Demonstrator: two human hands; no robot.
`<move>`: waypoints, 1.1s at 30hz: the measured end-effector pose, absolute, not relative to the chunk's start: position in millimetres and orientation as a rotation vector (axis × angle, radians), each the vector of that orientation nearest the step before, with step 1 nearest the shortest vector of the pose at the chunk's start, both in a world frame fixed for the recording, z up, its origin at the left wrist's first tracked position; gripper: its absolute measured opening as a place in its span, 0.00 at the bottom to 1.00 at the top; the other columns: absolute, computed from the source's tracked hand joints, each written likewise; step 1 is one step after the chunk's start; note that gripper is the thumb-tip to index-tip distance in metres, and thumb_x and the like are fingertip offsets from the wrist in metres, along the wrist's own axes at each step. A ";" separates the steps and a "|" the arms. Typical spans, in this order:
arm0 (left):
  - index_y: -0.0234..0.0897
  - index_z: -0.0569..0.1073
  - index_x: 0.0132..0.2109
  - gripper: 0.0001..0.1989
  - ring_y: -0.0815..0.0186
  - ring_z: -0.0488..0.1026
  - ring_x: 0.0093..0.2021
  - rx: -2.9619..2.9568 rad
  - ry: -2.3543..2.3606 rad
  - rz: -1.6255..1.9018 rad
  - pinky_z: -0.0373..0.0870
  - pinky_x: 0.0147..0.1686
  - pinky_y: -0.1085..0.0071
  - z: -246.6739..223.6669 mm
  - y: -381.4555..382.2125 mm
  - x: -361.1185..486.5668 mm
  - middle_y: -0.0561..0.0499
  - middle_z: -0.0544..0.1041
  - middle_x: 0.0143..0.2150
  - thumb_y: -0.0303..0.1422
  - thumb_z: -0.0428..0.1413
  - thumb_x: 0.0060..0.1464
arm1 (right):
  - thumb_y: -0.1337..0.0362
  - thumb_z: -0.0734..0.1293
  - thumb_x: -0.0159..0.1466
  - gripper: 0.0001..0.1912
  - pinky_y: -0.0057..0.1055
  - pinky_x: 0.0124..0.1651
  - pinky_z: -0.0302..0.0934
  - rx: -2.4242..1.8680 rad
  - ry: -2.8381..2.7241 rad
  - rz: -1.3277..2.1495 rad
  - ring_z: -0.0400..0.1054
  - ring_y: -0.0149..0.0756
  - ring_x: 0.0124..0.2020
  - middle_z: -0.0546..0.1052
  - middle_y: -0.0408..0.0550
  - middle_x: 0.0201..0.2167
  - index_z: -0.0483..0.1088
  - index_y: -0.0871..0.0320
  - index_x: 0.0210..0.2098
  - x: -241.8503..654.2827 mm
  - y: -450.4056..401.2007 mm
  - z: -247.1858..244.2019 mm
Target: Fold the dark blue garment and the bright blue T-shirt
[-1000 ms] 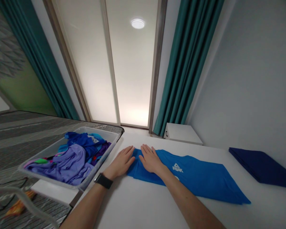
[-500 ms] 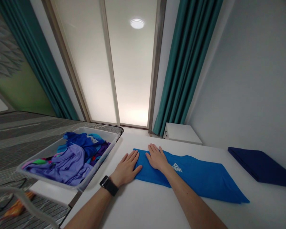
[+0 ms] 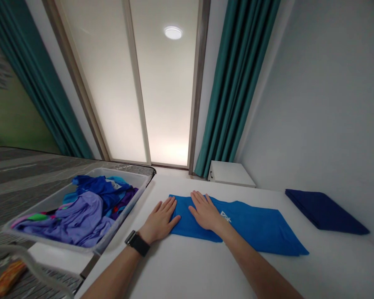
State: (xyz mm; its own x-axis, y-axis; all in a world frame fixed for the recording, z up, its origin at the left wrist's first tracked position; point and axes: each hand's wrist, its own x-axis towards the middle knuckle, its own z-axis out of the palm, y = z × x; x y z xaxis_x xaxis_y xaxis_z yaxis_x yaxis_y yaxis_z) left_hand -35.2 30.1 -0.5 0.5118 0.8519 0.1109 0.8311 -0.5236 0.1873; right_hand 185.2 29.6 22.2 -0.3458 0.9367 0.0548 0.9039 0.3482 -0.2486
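A bright blue garment (image 3: 255, 226) with a white logo lies folded into a long flat strip on the white table (image 3: 180, 270). My left hand (image 3: 161, 220), with a dark watch on its wrist, rests at the strip's left end, fingers spread and thumb on the cloth. Beside it, my right hand (image 3: 205, 211) lies flat on the fabric with the fingers stretched out. The right forearm crosses over the strip and covers part of the logo. Neither hand grips the cloth.
A folded navy cloth (image 3: 326, 210) lies at the table's right. Left of the table stands a translucent bin (image 3: 57, 194) holding purple and blue clothes (image 3: 81, 218). A white cabinet (image 3: 232, 173) is beyond the table's far edge, near green curtains.
The view has shifted slightly, so the room and table things appear a little further left. My right hand has moved slightly closer to the strip's far edge. Both hands remain on the blue garment.
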 end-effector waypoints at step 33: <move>0.40 0.56 0.69 0.29 0.58 0.56 0.68 2.941 1.319 0.376 0.51 0.66 0.57 -9.0 33.0 -23.2 0.48 0.58 0.69 0.48 0.39 0.67 | 0.46 0.43 0.70 0.36 0.47 0.70 0.33 -2.006 -2.269 0.167 0.39 0.41 0.71 0.47 0.51 0.70 0.47 0.61 0.69 287.7 -32.7 -1.1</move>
